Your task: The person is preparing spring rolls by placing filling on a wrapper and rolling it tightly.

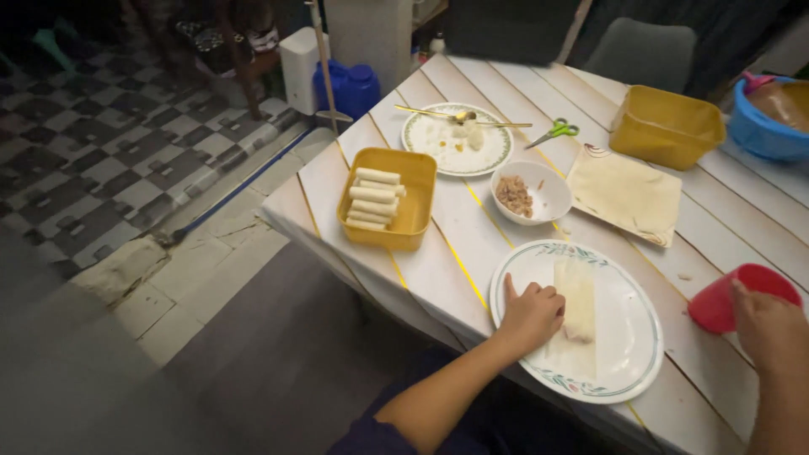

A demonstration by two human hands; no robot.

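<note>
Your left hand [533,313] presses the half-rolled wrapper [578,305] with loosely curled grip; right hand [771,324] clasps the red cup [731,297]; five rolls [374,198] are done.

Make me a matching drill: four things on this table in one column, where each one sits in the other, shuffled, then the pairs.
1. rolled wrappers
2. scissors
3. red cup
4. minced filling

a. in the small white bowl
b. under the right hand
c. in the yellow tray
d. on the bare tabletop, beside the far plate

Pairs: 1-c, 2-d, 3-b, 4-a
</note>
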